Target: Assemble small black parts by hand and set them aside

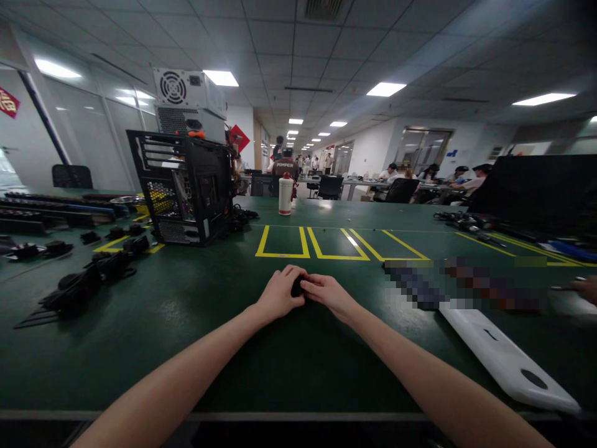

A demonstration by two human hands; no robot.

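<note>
Both hands meet over the middle of the green table, just in front of the yellow tape outlines. My left hand (pixel 282 292) curls round a small black object (pixel 297 286), its thumb at the near side and fingers over the far side. From the right, my right hand (pixel 329 295) touches the same object with its fingertips pressed together. Most of the object is hidden by the fingers, so its kind cannot be made out.
An open black computer case (pixel 186 186) carries silver power supplies (pixel 189 93). Black cable bundles (pixel 88 280) lie left. A white and red bottle (pixel 285 196) stands behind the tape. A long white device (pixel 508 358) lies right; another person's hand (pixel 586 290) shows at the right edge.
</note>
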